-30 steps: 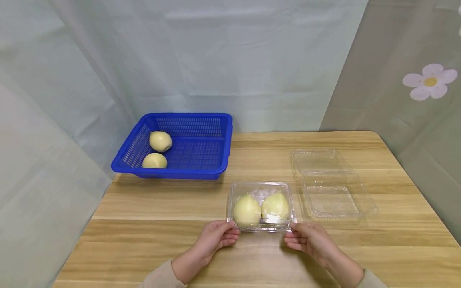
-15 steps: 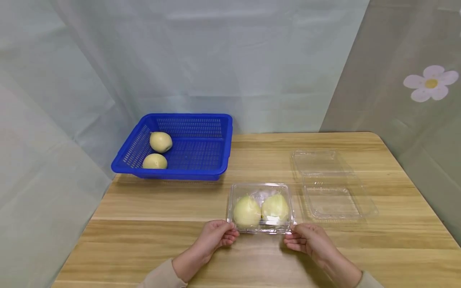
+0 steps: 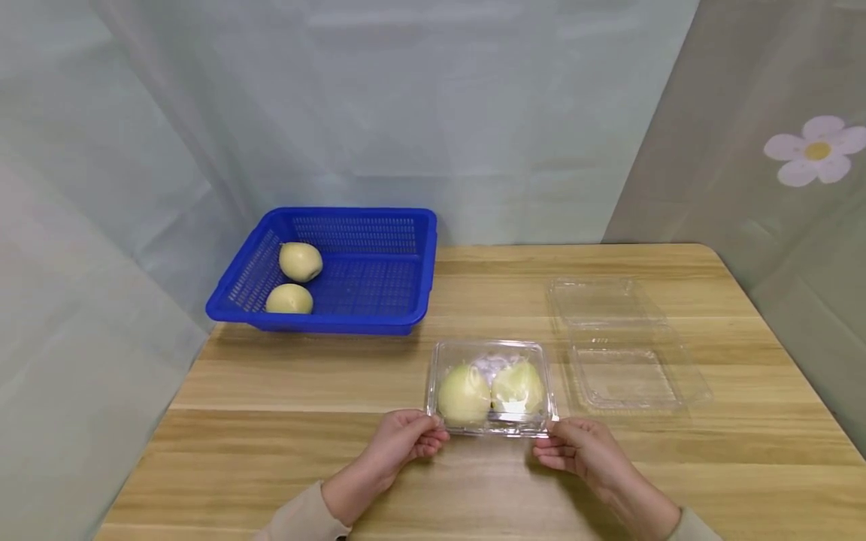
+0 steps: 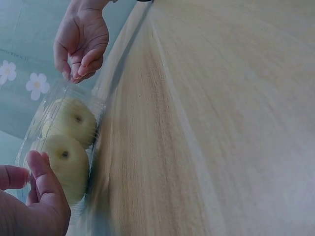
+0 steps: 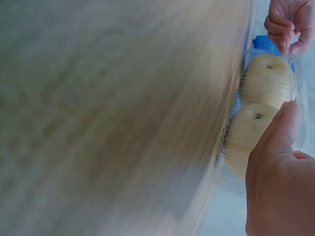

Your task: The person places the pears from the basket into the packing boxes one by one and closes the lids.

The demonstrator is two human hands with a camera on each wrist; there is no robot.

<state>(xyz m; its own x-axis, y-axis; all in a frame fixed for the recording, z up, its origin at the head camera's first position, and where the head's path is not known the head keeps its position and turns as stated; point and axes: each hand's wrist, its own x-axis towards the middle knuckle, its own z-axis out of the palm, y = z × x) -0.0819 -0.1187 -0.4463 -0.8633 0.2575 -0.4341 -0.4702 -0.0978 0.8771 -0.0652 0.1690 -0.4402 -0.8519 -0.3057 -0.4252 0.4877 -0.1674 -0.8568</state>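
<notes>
A clear plastic clamshell box with its lid down stands on the wooden table, holding two pale yellow pears side by side, a left pear and a right pear. My left hand pinches the box's front left corner between thumb and fingers. At the front right corner my right hand pinches the rim the same way. The left wrist view shows the pears through the clear wall, with the left thumb at the rim. In the right wrist view the right hand partly hides the box.
A blue plastic basket with two pears in its left side stands at the back left. To the right lies an open, unfilled clear clamshell box. Pale curtains hang behind the wooden table.
Both hands keep their pinch on the front corners of the clamshell box, which stays in place. The head view has shifted very slightly.
</notes>
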